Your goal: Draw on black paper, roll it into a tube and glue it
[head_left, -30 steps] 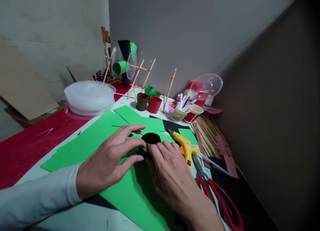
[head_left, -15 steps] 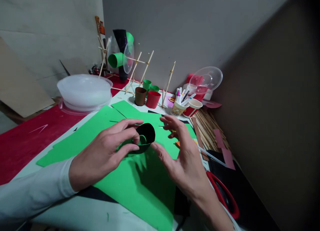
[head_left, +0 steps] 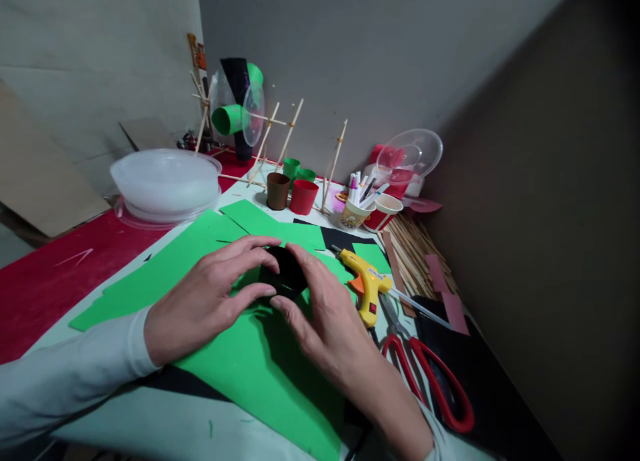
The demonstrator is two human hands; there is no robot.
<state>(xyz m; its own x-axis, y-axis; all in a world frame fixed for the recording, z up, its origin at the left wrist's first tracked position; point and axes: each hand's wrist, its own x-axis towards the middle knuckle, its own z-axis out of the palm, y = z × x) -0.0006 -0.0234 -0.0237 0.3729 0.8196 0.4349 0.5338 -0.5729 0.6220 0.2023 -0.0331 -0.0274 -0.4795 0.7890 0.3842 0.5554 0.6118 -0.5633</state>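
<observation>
Grey plaster walls meet behind a cluttered worktop (head_left: 165, 428), pale at the lower edge of the frame and covered by a red mat (head_left: 45, 281) at the left. Matte green foam sheets (head_left: 260, 374), flat and angular, lie across the centre. On them, at mid-frame, sits a black band (head_left: 286, 276) (a curled strip of dull card or foam, roughly ring-shaped). The left hand (head_left: 210, 301) lies low from the left in a white sleeve, its grip closed on the band's near-left side, thumb beneath, forefinger arched above. The right hand (head_left: 320, 314) comes from the lower right, its grip pressed onto the band's right side. A glossy yellow glue gun (head_left: 367, 284) and red-handled scissors (head_left: 430, 381) lie just right of it.
</observation>
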